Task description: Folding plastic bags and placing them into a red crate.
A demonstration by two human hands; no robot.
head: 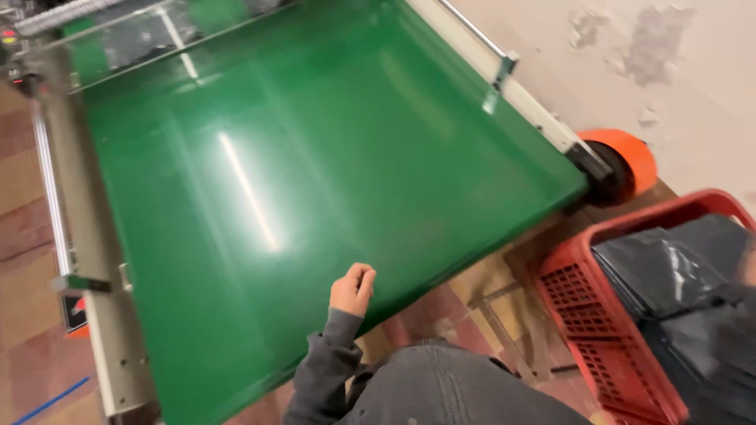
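A wide green conveyor belt fills the frame, its glossy surface catching streaks of light between grey metal side rails. To the right, on the tiled floor, a red plastic crate lined with a black bag stands close to the belt's end, beside an orange wheel housing. The person's left hand, in a grey sleeve, rests loosely curled on the belt's near edge, grasping nothing. The right hand is blurred at the frame's right edge, its state unclear.
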